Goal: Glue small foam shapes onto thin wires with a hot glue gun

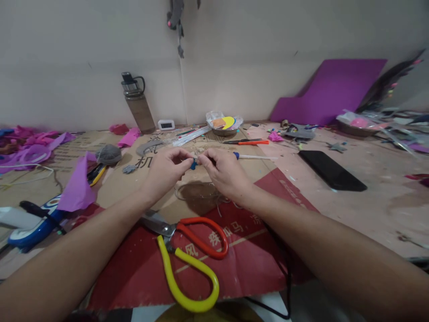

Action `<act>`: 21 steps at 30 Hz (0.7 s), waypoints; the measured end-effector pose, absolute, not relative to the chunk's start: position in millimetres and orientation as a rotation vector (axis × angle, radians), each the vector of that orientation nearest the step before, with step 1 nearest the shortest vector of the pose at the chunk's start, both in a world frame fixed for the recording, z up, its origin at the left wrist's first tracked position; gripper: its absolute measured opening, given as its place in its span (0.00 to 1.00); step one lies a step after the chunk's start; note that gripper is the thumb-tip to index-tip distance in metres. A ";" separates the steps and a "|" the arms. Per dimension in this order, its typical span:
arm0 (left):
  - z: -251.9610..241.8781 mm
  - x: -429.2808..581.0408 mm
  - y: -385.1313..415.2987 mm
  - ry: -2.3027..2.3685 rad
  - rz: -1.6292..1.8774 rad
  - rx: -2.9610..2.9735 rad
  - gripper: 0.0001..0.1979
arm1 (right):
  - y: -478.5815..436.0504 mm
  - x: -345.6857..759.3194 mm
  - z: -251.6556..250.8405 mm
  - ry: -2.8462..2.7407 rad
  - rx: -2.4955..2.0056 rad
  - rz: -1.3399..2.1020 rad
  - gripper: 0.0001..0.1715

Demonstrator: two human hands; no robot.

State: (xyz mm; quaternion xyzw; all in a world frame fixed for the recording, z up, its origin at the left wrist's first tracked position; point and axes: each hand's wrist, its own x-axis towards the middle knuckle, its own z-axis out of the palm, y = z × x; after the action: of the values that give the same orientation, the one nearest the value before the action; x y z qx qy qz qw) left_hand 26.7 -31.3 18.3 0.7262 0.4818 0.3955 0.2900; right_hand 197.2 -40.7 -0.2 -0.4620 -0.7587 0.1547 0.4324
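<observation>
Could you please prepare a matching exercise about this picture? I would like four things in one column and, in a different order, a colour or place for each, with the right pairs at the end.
Things:
1. Scissors
2. Phone
3. Bottle
4. Small blue piece

Colours and places:
A. Black, lying flat on the table
B. At the fingertips, between the left hand and the right hand
C. One handle red, the other yellow
D. Standing near the wall, next to a small white device

Right pairs: 1-C, 2-A, 3-D, 4-B
</observation>
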 end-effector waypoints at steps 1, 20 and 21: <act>18.5 27.4 -32.2 1.276 1.054 1.915 0.05 | -40.5 197.2 0.0 -1.887 -1.154 0.401 0.18; 20.3 29.5 -35.4 1.329 1.016 1.979 0.06 | -42.2 194.9 0.3 -1.762 -1.076 0.654 0.17; 20.5 29.3 -35.3 1.334 1.004 1.959 0.07 | -42.3 194.4 0.1 -1.748 -1.098 0.648 0.14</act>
State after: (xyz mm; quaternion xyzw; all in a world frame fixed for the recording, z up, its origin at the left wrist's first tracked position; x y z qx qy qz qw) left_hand 29.3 -35.3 20.5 0.7305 0.4974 0.3747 0.2802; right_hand 194.4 -42.3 0.1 -0.4478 -0.7133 0.2646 0.4698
